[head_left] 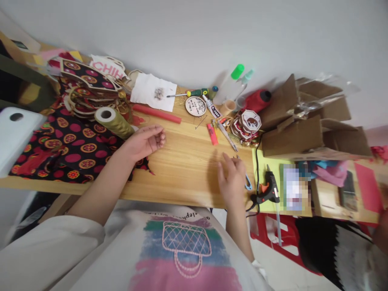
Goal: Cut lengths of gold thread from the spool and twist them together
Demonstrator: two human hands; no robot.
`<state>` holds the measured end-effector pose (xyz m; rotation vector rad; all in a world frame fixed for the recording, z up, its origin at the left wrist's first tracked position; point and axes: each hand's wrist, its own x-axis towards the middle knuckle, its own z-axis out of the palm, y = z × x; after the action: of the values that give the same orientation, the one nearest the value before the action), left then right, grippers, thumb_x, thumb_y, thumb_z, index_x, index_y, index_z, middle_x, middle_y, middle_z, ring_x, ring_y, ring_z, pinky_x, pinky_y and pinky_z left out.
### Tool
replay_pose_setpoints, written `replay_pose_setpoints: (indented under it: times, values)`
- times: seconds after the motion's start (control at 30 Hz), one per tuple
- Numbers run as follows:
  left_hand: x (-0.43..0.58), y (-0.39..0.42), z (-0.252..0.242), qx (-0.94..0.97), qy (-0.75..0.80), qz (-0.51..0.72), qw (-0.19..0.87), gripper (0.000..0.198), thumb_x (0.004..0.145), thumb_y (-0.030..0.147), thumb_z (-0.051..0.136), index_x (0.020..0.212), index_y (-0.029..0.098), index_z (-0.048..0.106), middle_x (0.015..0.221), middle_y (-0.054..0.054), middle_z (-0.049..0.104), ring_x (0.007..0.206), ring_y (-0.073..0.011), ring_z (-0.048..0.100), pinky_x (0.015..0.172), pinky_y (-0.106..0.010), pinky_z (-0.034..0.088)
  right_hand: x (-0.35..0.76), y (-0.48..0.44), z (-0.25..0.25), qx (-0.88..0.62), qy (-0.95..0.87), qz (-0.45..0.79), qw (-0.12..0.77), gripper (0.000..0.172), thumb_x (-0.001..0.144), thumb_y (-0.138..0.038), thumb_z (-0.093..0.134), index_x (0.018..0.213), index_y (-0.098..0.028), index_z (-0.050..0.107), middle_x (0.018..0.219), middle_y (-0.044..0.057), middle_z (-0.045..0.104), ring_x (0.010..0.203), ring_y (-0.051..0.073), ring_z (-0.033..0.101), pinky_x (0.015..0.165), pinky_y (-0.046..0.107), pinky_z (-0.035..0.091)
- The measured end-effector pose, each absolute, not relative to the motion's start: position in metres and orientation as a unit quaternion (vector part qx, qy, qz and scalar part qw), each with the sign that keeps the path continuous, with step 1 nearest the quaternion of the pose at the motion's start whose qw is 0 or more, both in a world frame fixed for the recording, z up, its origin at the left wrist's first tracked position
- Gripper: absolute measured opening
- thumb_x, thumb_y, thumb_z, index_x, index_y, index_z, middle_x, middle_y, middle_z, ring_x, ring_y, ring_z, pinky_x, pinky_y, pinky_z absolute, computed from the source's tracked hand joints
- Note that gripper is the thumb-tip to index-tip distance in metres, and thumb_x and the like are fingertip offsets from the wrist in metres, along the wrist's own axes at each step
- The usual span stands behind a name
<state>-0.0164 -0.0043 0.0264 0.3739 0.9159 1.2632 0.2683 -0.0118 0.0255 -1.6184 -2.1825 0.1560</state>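
Observation:
My left hand (147,142) rests palm up on the wooden table (184,169), fingers loosely half curled with nothing visible in them. Beside it lie a large olive-green thread spool (117,124) and black fabric with a pink and orange pattern (72,149). Over the table's right part is my right hand (233,178), slightly blurred, its fingers apart. A blue-handled tool (248,182), perhaps scissors, is partly hidden beside and behind it; whether I touch it I cannot tell. Ahead of this hand are a silver pen-like tool (228,136) and a pink lighter (212,134).
A red stick (157,113), a screwdriver (194,93), a B-7000 glue tube (214,108) and a round printed piece (195,106) lie farther back. At right are a black glue gun (268,188) with its cord and cardboard boxes (294,139). Bottles (226,85) stand by the wall.

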Motion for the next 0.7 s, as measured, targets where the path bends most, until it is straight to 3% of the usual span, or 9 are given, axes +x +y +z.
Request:
replay_pose_setpoints:
  times: [0.3,0.53,0.7]
  values:
    - [-0.018,-0.006,0.033,0.163,0.384,0.565,0.712,0.018,0.081,0.007,0.054,0.064,0.009,0.060,0.043,0.005,0.040,0.037,-0.0043,0.038,0.037,-0.014,0.031,0.246,-0.011,0.006,-0.584,-0.789,0.051,0.181,0.039,0.092,-0.031,0.041,0.122,-0.016,0.060,0.085,0.009,0.051,0.086,0.023,0.047,0.082,0.040,0.041]
    - [-0.021,-0.006,0.030,0.181,0.361,0.559,0.725,0.012,0.080,0.009,0.058,0.068,0.008,0.061,0.041,0.007,0.036,0.034,-0.0029,0.033,0.036,-0.014,0.029,0.243,-0.013,0.007,-0.586,-0.790,0.036,0.176,0.039,0.093,-0.031,0.039,0.118,-0.014,0.063,0.083,0.010,0.051,0.084,0.023,0.046,0.079,0.039,0.040]
    - [-0.024,-0.006,0.032,0.145,0.338,0.572,0.733,0.024,0.085,0.008,0.045,0.067,0.009,0.060,0.039,0.009,0.027,0.032,-0.0037,0.022,0.035,-0.015,0.027,0.244,-0.013,0.006,-0.578,-0.795,0.031,0.182,0.038,0.093,-0.030,0.040,0.118,-0.014,0.064,0.084,0.010,0.052,0.085,0.022,0.047,0.080,0.038,0.040]
